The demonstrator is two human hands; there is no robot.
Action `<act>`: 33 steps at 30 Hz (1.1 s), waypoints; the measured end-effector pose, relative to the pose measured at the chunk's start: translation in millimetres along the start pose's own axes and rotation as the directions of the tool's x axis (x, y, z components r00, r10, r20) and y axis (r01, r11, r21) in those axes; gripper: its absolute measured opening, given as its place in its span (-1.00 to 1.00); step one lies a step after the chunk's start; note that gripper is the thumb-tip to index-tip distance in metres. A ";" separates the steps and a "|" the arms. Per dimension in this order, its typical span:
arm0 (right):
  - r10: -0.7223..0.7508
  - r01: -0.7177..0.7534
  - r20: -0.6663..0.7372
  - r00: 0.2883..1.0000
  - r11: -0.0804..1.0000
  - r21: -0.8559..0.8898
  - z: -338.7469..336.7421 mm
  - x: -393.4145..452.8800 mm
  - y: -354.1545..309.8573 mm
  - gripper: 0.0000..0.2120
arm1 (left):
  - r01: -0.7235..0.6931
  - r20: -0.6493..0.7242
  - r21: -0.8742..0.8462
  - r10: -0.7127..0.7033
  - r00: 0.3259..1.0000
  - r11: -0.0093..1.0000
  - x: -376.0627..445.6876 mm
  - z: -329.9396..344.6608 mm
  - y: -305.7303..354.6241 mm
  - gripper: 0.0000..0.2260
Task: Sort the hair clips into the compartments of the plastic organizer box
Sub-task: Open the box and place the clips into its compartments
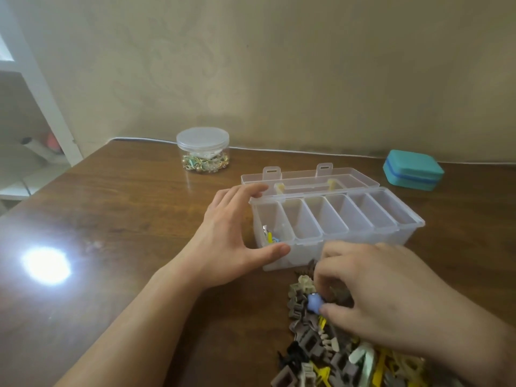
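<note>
A clear plastic organizer box (402, 233) with several long compartments stands open on the wooden table, lid tipped back. Its leftmost compartment holds a few clips (270, 238); the others look empty. My left hand (234, 241) grips the box's left end, thumb on the front corner, fingers over the back rim. A pile of hair clips (315, 350) in grey, beige, black, yellow and pale green lies in front of the box. My right hand (391, 297) rests on the pile, fingertips pinching a small blue clip (314, 303).
A round clear jar (203, 149) of small trinkets stands at the back of the table. A teal case (413, 170) sits at the back right. A bright light glare (46, 265) marks the tabletop at the left. White shelving stands beyond the table's left edge.
</note>
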State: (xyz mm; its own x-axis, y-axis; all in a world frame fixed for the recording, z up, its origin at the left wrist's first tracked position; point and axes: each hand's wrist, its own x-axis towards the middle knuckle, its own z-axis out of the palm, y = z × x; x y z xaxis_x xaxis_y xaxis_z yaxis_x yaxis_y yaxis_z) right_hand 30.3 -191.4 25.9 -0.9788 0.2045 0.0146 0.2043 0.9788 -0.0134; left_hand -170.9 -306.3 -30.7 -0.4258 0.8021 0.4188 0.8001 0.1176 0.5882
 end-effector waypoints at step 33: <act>-0.192 0.222 -0.273 0.943 0.971 0.085 -36.6 52.7 21.1 -0.75 | 0.006 0.060 -0.138 0.002 0.998 0.990 0.6 -7.3 -3.9 -0.17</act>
State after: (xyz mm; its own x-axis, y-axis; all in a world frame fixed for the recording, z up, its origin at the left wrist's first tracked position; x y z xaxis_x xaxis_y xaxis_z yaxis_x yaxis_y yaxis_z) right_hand -16.4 -159.7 63.0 -0.9573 0.0081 0.2891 -0.0202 0.9953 -0.0946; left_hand -177.4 -310.6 -27.7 -0.3979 0.8360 0.3778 0.7315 0.0406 0.6807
